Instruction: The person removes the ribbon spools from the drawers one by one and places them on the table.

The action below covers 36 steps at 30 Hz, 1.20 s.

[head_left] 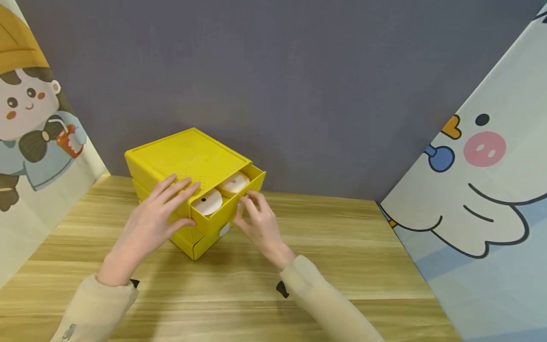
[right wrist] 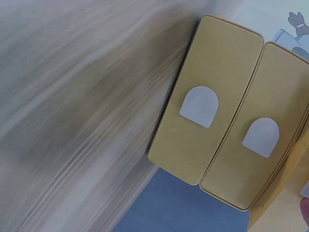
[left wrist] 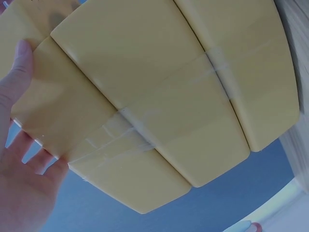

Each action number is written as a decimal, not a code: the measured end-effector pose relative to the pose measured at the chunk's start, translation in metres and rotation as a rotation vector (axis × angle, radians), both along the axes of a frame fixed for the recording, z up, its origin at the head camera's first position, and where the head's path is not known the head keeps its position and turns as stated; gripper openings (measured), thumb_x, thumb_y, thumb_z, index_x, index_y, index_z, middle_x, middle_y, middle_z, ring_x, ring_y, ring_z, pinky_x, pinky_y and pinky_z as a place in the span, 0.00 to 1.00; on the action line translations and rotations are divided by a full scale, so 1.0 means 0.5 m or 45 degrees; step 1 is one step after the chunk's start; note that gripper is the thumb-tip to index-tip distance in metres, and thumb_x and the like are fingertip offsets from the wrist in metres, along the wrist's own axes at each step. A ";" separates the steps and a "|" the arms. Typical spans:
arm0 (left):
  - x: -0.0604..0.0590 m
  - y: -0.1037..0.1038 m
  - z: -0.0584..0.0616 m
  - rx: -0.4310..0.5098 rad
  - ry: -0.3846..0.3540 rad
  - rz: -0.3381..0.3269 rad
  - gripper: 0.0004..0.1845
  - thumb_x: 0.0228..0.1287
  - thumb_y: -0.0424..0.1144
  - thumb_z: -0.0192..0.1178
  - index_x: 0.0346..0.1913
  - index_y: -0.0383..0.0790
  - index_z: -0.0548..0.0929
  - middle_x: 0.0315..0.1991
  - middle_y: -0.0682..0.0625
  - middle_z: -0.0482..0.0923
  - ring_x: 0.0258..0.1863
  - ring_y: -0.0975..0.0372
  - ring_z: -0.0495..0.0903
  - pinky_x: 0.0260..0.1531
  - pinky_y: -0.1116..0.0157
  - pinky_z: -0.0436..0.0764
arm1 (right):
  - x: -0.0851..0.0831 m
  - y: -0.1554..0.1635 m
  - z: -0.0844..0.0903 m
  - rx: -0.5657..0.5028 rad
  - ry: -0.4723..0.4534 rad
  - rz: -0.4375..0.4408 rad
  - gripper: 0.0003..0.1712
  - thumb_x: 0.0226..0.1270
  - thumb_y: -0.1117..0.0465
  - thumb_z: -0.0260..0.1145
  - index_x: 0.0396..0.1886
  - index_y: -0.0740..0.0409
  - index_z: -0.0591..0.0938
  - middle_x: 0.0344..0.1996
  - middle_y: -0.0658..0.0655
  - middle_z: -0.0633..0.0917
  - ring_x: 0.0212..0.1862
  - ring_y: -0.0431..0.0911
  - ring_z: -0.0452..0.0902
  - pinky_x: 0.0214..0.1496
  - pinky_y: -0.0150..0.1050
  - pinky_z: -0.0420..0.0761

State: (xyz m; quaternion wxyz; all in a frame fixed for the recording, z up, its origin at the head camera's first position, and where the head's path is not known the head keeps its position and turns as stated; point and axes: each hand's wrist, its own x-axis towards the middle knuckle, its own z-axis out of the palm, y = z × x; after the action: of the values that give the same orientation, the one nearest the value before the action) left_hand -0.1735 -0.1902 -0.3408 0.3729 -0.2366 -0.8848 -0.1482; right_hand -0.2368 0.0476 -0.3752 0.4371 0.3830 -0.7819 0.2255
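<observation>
A small yellow drawer cabinet (head_left: 188, 154) of stacked tiers stands on the table, its top drawer (head_left: 255, 176) pulled partly out. Inside that drawer lie two white round pieces with small centre holes, a nearer disc (head_left: 209, 205) and a thicker one (head_left: 234, 184) behind it. My left hand (head_left: 147, 223) rests its extended fingers on the cabinet's top near the front edge, its thumb against the side. With thumb and fingers my right hand (head_left: 261, 223) pinches the top drawer's pull, mostly hidden by the fingers. Below, the closed drawers carry pale rounded pulls (right wrist: 200, 106).
Wood-grain tabletop (head_left: 342, 247) extends right and in front of the cabinet. A grey panel (head_left: 299, 95) rises behind it. Cartoon-printed panels stand at left (head_left: 38, 109) and right (head_left: 483, 190). Clear tape (left wrist: 130, 128) crosses the seams on the cabinet's side.
</observation>
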 end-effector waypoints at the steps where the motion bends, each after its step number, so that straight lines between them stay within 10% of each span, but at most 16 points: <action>1: 0.000 0.000 0.000 0.002 0.000 0.000 0.46 0.33 0.42 0.77 0.65 0.47 0.73 0.63 0.44 0.74 0.65 0.45 0.68 0.32 0.52 0.87 | 0.001 0.003 0.000 0.000 0.000 0.003 0.17 0.48 0.69 0.71 0.40 0.61 0.78 0.42 0.63 0.80 0.39 0.48 0.81 0.39 0.31 0.86; 36: 0.004 0.002 0.001 0.032 -0.001 -0.018 0.48 0.32 0.42 0.77 0.66 0.47 0.72 0.64 0.43 0.73 0.66 0.44 0.67 0.30 0.54 0.87 | 0.040 0.068 -0.001 -0.014 -0.049 0.056 0.22 0.43 0.72 0.73 0.41 0.63 0.78 0.43 0.64 0.78 0.40 0.50 0.81 0.43 0.32 0.87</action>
State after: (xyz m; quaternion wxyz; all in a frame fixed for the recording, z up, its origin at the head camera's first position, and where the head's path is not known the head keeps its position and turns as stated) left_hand -0.1713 -0.1890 -0.3403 0.3746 -0.2382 -0.8813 -0.1620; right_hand -0.2167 0.0818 -0.3758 0.4192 0.3932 -0.7803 0.2466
